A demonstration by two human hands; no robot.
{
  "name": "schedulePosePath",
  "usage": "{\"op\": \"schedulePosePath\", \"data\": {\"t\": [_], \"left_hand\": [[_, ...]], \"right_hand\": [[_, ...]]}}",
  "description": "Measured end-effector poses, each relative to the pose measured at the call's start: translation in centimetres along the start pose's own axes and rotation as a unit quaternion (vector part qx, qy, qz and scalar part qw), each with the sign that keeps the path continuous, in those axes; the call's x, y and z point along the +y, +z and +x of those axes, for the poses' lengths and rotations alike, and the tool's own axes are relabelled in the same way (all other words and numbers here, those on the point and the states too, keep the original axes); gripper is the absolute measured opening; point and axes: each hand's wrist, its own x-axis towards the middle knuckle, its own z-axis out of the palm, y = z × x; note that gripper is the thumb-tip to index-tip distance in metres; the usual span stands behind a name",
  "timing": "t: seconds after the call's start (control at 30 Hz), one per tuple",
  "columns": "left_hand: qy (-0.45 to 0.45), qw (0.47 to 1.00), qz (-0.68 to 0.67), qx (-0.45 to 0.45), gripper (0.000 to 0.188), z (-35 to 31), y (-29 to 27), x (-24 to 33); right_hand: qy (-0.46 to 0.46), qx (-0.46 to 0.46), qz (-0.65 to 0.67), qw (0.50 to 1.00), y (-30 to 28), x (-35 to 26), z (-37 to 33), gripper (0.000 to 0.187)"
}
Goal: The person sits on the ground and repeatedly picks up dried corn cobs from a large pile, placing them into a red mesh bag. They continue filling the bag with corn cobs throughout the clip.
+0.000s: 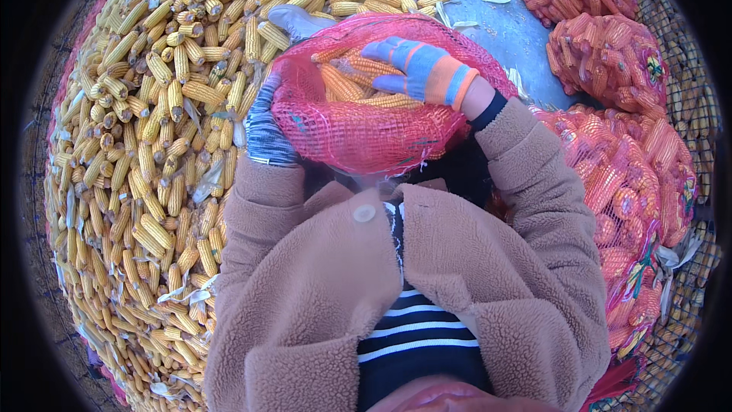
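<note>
A red mesh bag [358, 133] stands in front of me with its mouth wide, partly filled with yellow corn cobs [339, 84]. At the bag's left side, my left hand [268, 128] in a dark grey and white knit glove is closed on the mesh near the rim; some of its fingers are hidden. My right hand [427, 72], in a purple, orange and blue glove, lies over the bag's mouth. Its fingers are stretched apart above the cobs, with nothing seen in them.
A large heap of loose corn cobs [152, 152] spreads along the left and far side. Filled red mesh bags [602, 61] stand at the right, beside a wall of stacked cobs behind netting [682, 53]. A grey shoe [297, 21] shows beyond the bag, near grey-blue ground [496, 30].
</note>
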Motion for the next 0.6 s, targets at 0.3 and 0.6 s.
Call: {"op": "schedulePosePath", "data": {"t": [0.3, 0.6], "left_hand": [[0.017, 1.000, 0.012, 0.022, 0.042, 0.6, -1.5, 1.1], [0.004, 1.000, 0.001, 0.011, 0.042, 0.7, -1.3, 0.0]], "right_hand": [[0.215, -0.122, 0.197, 0.949, -4.6, -2.5, -8.5, 0.052], [0.094, 0.000, -0.084, 0.992, 0.5, -3.7, -7.7, 0.088]]}}
